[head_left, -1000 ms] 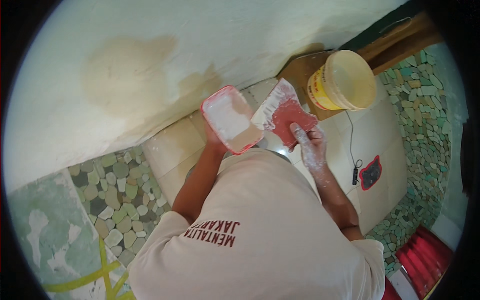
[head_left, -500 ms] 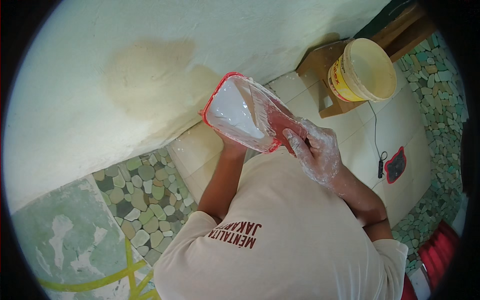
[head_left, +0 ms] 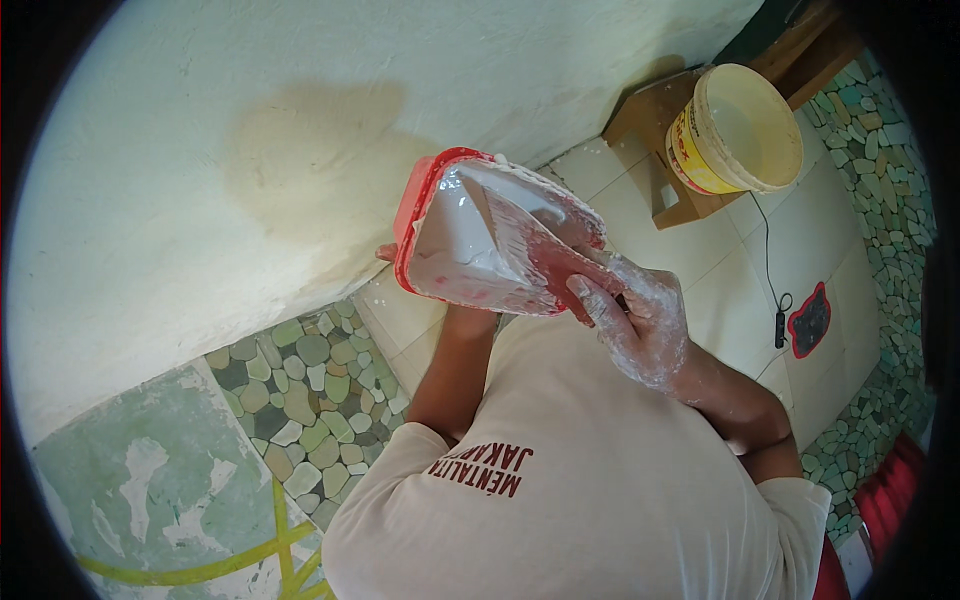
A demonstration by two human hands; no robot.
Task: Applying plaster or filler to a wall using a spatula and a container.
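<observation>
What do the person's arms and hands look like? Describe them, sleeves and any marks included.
Both forearms are bare below short cream T-shirt sleeves. The right hand is smeared and dusted with white paste over the fingers and back. The left hand is almost wholly hidden, so any marks there cannot be told.

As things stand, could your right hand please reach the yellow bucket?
Probably not at once: the right hand holds a trowel against the red tray, and the yellow bucket sits apart on a wooden stool.
</observation>
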